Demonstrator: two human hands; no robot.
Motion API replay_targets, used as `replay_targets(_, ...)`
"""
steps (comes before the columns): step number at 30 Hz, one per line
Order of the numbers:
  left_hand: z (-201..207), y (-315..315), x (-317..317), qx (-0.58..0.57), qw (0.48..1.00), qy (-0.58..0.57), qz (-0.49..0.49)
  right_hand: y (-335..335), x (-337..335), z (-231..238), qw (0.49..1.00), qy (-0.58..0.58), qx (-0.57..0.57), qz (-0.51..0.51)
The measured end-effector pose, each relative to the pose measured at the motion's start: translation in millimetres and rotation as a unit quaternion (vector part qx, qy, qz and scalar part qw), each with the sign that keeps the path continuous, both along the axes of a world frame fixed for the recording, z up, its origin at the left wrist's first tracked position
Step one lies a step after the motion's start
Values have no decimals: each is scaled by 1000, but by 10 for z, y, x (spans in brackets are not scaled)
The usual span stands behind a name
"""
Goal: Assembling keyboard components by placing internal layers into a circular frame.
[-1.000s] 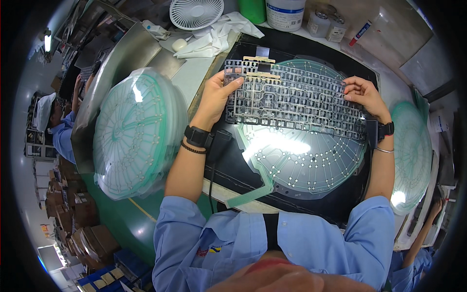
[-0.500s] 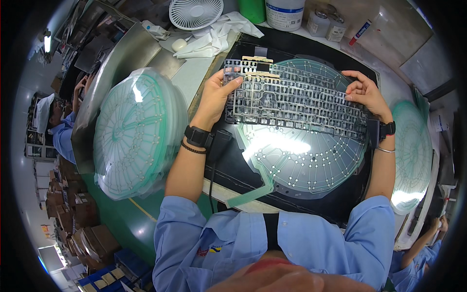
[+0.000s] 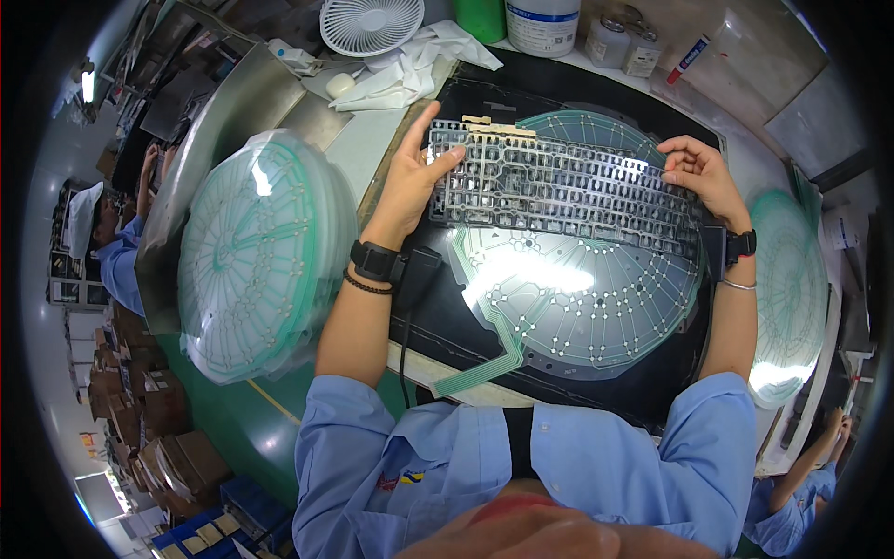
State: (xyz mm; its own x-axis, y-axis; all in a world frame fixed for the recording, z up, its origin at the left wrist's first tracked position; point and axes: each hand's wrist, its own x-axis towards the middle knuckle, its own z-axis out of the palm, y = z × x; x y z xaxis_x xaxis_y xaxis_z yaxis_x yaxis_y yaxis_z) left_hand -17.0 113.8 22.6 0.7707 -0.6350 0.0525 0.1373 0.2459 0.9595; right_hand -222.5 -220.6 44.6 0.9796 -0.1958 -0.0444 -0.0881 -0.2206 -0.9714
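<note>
A dark, perforated keyboard grid [image 3: 559, 186] with rows of small cutouts lies across the upper part of a round translucent circuit sheet [image 3: 596, 312] with green traces. The thumb of my left hand [image 3: 407, 182] rests on the grid's left end, its index finger stretched up and away; the other fingers are hidden. My right hand [image 3: 706, 179] has curled fingers pinching the grid's upper right edge. Tan strips [image 3: 501, 129] run along the grid's top left edge. From the sheet's lower left a striped green tail [image 3: 480, 373] extends.
The sheet lies on a black mat [image 3: 428, 340]. Stacked round circuit sheets [image 3: 247, 256] stand at the left, and more sheets [image 3: 787, 289] at the right. Behind are a white fan [image 3: 371, 23], white cloth [image 3: 419, 70], a white tub [image 3: 542, 28] and a marker [image 3: 689, 58]. Co-workers sit at both sides.
The grid's upper left part has come down level with the rest, closing the dark gap there. My left index finger has straightened away from it; my right hand has barely moved.
</note>
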Motion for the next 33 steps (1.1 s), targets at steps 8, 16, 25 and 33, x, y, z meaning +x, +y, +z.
replay_targets(8, -53, 72, 67, 102, 993, 39, -32, -10, 9, -32, 1000, -6, -5, -12)
replay_targets(16, -48, 55, 68, 98, 993, 46, -46, -24, -13, -47, 1000, 1, -10, -20)
replay_targets(25, -91, 26, 66, 59, 971, -230, 5, -17, 149, -146, 991, -76, -66, -85)
replay_targets(33, -18, 109, 107, -95, 991, -89, 44, 112, -26, -120, 942, -112, 315, 25)
